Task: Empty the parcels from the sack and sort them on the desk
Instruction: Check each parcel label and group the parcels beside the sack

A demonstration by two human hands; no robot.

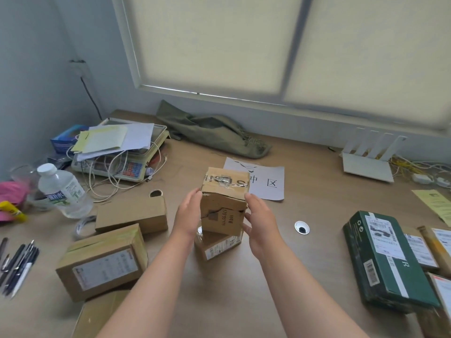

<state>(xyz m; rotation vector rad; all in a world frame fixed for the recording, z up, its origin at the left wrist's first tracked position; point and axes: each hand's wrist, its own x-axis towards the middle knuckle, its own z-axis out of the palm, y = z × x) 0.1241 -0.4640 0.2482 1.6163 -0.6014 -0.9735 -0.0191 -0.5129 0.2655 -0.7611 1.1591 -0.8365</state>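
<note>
Item: 2 bare hands, left hand and right hand, fingers straight and loosely spread, palms facing inward on either side of a dented cardboard box; whether they press it or only flank it cannot be told. The box stands with its long axis upright, resting tilted on a smaller labelled box on the desk, equally near both hands. Beyond lie a printed sign and the slack green sack; likely next, a 2-handed lift toward the sign.
</note>
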